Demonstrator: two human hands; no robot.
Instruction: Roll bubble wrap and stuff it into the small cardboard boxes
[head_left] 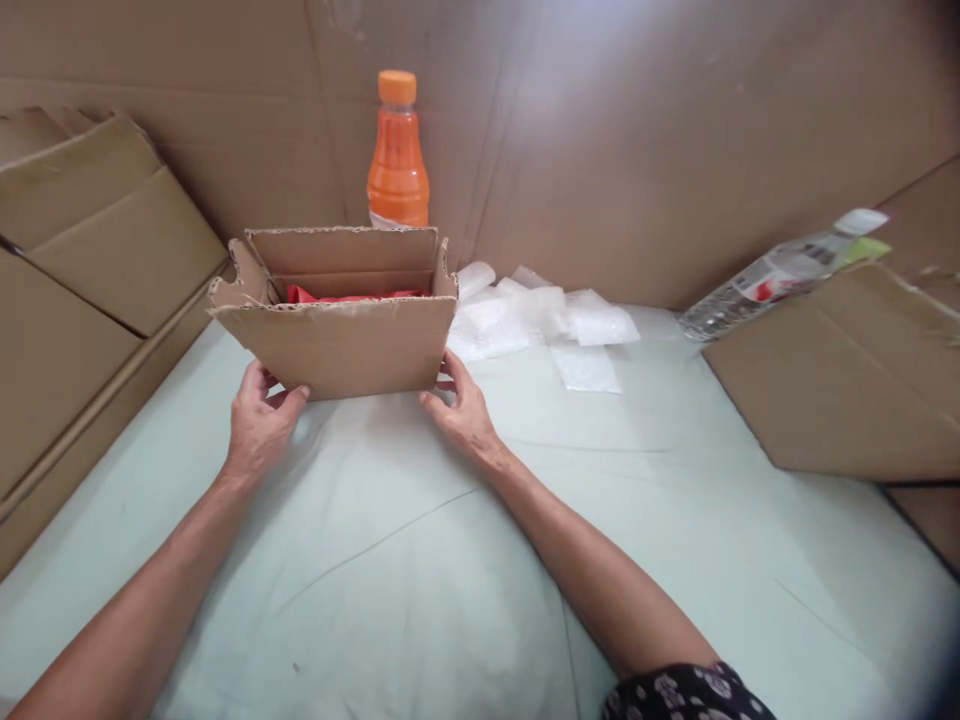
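Note:
An open brown cardboard box (341, 340) stands on a pale green cloth (450, 560), its flaps up. Something red (315, 295) lies inside it, mostly hidden by the front wall. My left hand (259, 420) grips the box's lower left corner with fingers curled against it. My right hand (461, 405) holds the lower right corner, thumb and fingers touching the cardboard. Behind the box stands an orange bottle (397, 155) with an orange cap.
Several bubble-wrap pieces (540, 325) lie right of the box. A clear water bottle (780, 275) rests tilted on a cardboard sheet (847, 390) at the right. Flattened cardboard (97, 260) is stacked at the left, and cardboard walls (637, 130) close off the back.

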